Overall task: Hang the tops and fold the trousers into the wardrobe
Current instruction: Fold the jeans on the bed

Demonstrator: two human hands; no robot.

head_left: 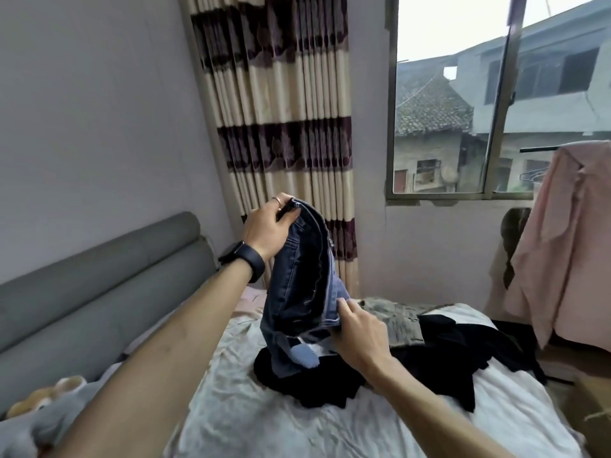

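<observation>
Both grip jeans (301,276): left hand (264,231), right hand (358,335).

Rumpled white bed (251,414) carries black garments (439,352), camouflage trousers (400,322), a soft toy (43,395)

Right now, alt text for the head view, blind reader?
Two hands hold dark jeans up over a bed: the left hand grips the top end, the right hand pinches the lower edge. Black clothes and camouflage trousers lie on the bed; a pink top hangs at the right by a window.

Bed (264,424) front free — black clothes (446,345) mid, headboard (99,276) L.
</observation>
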